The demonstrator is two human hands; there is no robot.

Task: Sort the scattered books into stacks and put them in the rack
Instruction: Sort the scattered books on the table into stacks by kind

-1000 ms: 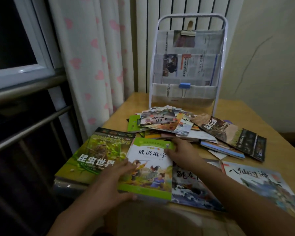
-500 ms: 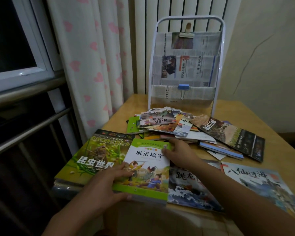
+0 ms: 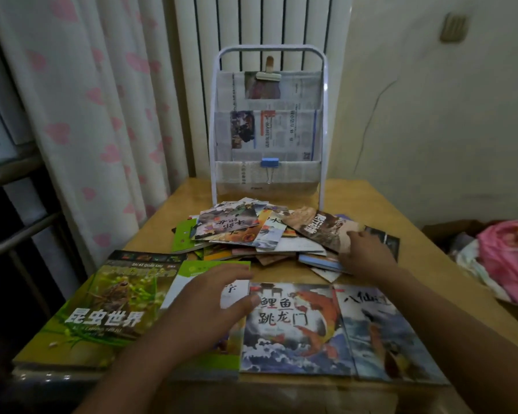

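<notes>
The scattered books (image 3: 251, 234) lay heaped mid-bench before the rack (image 3: 269, 127); the right hand (image 3: 367, 255) gripped a dark-covered book (image 3: 326, 228) best slid out flat, while the left hand (image 3: 210, 306) rested spread on the green book (image 3: 204, 267).

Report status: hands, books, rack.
Left hand flat on green book. Right hand reaching into scattered pile. Rack holds only newspaper; nothing blocking.
</notes>
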